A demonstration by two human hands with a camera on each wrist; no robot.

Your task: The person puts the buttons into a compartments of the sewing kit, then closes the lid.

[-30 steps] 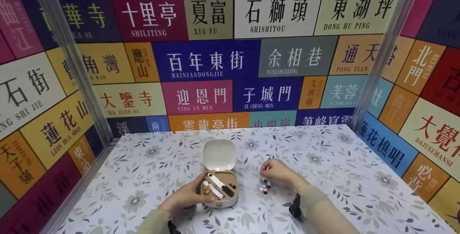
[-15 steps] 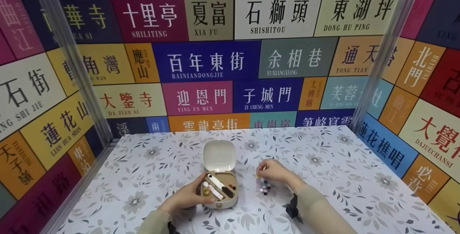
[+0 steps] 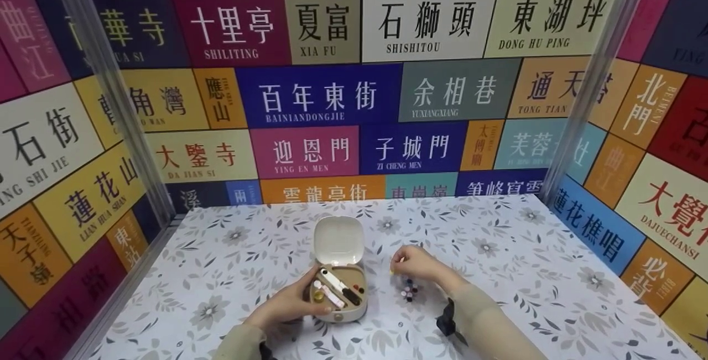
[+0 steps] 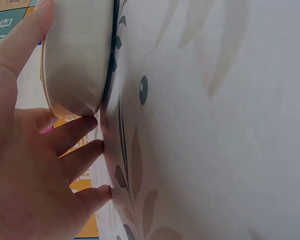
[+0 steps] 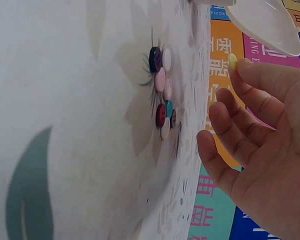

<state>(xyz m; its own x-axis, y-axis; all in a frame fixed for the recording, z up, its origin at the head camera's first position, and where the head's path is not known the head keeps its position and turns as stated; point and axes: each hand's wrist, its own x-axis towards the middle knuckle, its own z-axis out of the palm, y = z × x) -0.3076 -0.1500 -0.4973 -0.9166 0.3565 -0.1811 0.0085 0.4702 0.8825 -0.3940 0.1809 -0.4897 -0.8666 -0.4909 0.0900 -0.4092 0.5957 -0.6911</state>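
My left hand (image 3: 293, 302) holds a small cream box (image 3: 355, 313) from its left side, thumb at the front. In the left wrist view the box's smooth wall (image 4: 75, 60) sits between thumb and fingers. Its lid (image 3: 338, 241) stands open at the back. Inside lie a white stick-like tool with a dark end (image 3: 348, 293), a pale pink one (image 3: 331, 295), a small yellow round thing (image 3: 318, 295) and a few red buttons (image 3: 357, 288). My right hand (image 3: 419, 265) pinches a yellow button (image 5: 232, 61) between thumb and index finger, just above the table right of the box.
A loose cluster of several buttons (image 5: 160, 80), pink, white, dark, red and teal, lies on the table below my right hand. The flower-patterned tabletop (image 3: 232, 260) runs back to a wall of colourful signs (image 3: 326, 94). Clear upright posts (image 3: 575, 89) stand at both back corners.
My right hand has drawn slightly left, away from the button cluster and toward the box, carrying the yellow button. My left hand keeps its hold on the box.
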